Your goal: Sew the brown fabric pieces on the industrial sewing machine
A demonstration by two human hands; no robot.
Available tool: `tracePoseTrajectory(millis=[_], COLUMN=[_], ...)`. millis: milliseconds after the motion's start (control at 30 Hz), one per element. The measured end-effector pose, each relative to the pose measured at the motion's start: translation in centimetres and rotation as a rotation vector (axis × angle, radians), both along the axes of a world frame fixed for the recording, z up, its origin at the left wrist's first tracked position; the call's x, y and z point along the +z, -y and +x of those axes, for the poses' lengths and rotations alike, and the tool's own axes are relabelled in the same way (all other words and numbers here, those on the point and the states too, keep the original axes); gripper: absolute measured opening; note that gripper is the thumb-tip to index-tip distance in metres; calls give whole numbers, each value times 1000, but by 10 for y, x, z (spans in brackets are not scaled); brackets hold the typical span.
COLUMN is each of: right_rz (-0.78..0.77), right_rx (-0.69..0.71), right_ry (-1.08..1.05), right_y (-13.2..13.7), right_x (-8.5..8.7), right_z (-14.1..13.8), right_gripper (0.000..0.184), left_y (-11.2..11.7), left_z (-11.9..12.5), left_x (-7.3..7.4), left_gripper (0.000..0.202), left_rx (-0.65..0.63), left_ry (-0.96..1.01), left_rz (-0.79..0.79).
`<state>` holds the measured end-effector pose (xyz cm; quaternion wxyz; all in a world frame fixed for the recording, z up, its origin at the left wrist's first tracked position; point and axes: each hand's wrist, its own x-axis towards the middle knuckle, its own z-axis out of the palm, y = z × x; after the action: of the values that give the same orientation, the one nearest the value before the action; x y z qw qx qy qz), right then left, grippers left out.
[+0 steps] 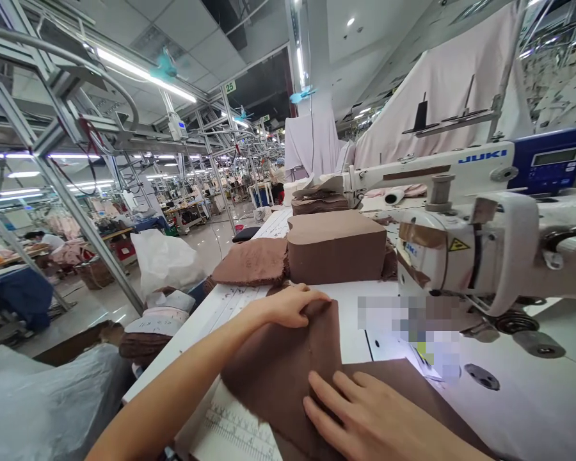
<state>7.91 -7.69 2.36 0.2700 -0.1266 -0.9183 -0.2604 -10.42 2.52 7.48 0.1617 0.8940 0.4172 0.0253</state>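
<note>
A brown fabric piece point(288, 371) lies flat on the white sewing table point(532, 410) in front of me. My left hand point(288, 306) rests on its far upper edge, fingers curled over the cloth. My right hand point(365, 416) presses flat on the near part of the same piece, fingers spread. Just beyond my left hand stands a thick block of stacked brown cut pieces point(336, 246), with a flatter brown pile point(254, 261) to its left. The white sewing machine point(465, 243) stands to the right of both hands.
More brown stacks point(319, 203) sit further back on the table. Left of the table are a white plastic bag point(166, 259), bundled fabric point(156, 323) and a grey plastic sheet point(43, 403). Metal frames and other workstations fill the hall at left. Pink cloth hangs behind the machine.
</note>
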Motion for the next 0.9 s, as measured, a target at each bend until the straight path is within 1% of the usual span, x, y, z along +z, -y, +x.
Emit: tracePoseTrajectory(millis=[100, 167, 233, 333, 467, 500, 533, 633, 667, 733, 767, 800, 833, 900], right_rz=[-14, -21, -34, -91, -168, -178, -184, -199, -207, -222, -222, -210, -184, -127], right_rx=[25, 19, 12, -21, -115, -133, -143, -141, -133, -103, -73, -27, 28, 141], right_ry=[18, -12, -60, -149, -192, -185, -178, -186, -192, -215, -236, -261, -292, -383], right_y=[-5, -5, -4, 0, -1, -2, -3, -7, -8, -6, -3, 2, 8, 24], right_x=[1, 2, 2, 4, 6, 6, 7, 10, 12, 18, 22, 28, 35, 50], right_z=[-10, -9, -5, 3, 11, 13, 14, 15, 14, 11, 9, 7, 7, 9], right_gripper=[16, 10, 12, 18, 27, 28, 29, 30, 31, 32, 31, 29, 28, 28], left_y=[-6, -11, -15, -20, -23, -24, -25, -26, -25, -20, -14, -7, 2, 25], left_z=[4, 7, 9, 13, 16, 17, 18, 21, 21, 18, 16, 12, 8, 1], left_x=[-3, -4, -4, 1, 7, 7, 5, -4, -7, -8, -5, 1, 10, 35], left_gripper=[73, 70, 64, 56, 59, 57, 50, 19, 15, 16, 18, 19, 21, 32], left_rx=[-27, -42, -53, -65, -97, -99, -96, -51, -26, 33, 64, 95, 125, 185], left_ry=[-45, -50, -45, -40, -17, -2, 19, 129, 178, 287, 344, 400, 451, 532], left_rz=[3, 5, 1, -19, -56, -58, -53, -5, 15, 56, 76, 96, 117, 163])
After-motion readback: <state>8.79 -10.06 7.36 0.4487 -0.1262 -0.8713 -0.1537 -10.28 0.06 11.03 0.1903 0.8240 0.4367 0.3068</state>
